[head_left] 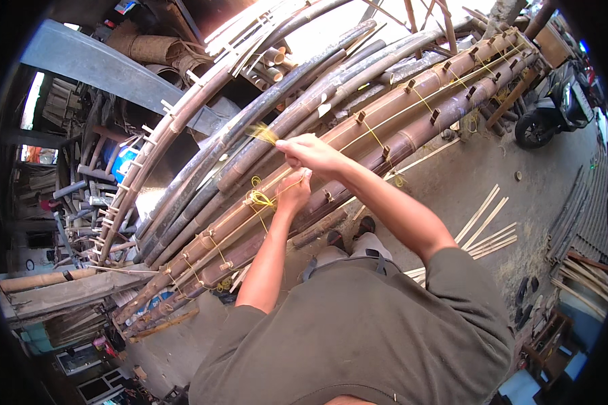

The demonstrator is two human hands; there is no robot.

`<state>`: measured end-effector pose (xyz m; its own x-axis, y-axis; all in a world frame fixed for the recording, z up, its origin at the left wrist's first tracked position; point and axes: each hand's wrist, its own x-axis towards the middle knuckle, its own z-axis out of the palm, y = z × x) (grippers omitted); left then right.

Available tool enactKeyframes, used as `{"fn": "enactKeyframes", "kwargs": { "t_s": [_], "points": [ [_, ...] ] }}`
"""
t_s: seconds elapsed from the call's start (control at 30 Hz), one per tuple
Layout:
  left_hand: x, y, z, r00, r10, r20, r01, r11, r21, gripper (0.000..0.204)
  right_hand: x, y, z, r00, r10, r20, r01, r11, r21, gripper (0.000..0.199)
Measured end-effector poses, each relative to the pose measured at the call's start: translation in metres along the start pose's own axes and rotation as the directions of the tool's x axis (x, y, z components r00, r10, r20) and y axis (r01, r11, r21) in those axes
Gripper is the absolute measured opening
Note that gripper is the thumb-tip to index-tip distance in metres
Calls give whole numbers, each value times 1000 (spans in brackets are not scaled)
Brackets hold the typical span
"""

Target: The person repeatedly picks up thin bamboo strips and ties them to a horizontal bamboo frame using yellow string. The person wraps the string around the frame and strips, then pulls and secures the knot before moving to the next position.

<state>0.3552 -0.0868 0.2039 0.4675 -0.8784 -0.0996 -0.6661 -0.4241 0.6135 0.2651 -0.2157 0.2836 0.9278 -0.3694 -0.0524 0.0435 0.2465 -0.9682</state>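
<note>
Both my hands are close together over a frame of long brown bamboo poles (400,139) bound with yellow cord. My right hand (311,155) is closed in a fist; a frayed tuft of yellow cord (263,133) sticks out past its fingers. Just below it, my left hand (294,194) is closed too, knuckles near the pole. Loops of yellow cord (260,198) lie beside the left hand, around a thin bamboo strip and the upper pole. A strand seems to run from these loops into the left fingers. Short wooden pegs (361,117) stand up along the poles.
Beyond the frame lie several dark bamboo poles (297,84) and a curved pole with white pegs (162,138). Split bamboo strips (483,216) lie on the floor to my right. A motorcycle (554,111) stands at far right. A grey beam (105,64) crosses upper left.
</note>
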Motion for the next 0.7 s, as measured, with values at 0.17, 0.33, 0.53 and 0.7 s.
{"fn": "enactKeyframes", "kwargs": {
  "t_s": [0.17, 0.33, 0.53, 0.7],
  "points": [
    [-4, 16, -3, 998, -50, -40, 50, 999, -1, 18, -136, 57, 20, 955, 164, 249, 35, 768, -640, 43],
    [45, 19, -19, 988, 96, -117, -142, 861, -489, 20, -133, 105, 38, 997, 74, -5, -62, 799, -599, 43],
    [130, -59, 15, 948, -35, -315, 31, 999, -16, 29, -144, 125, 44, 955, -285, 82, 202, 426, -882, 29],
    [109, -60, -33, 986, 52, -157, -55, 998, -11, 38, -140, 114, 100, 951, -284, -118, 4, 394, -919, 18]
  ]
}}
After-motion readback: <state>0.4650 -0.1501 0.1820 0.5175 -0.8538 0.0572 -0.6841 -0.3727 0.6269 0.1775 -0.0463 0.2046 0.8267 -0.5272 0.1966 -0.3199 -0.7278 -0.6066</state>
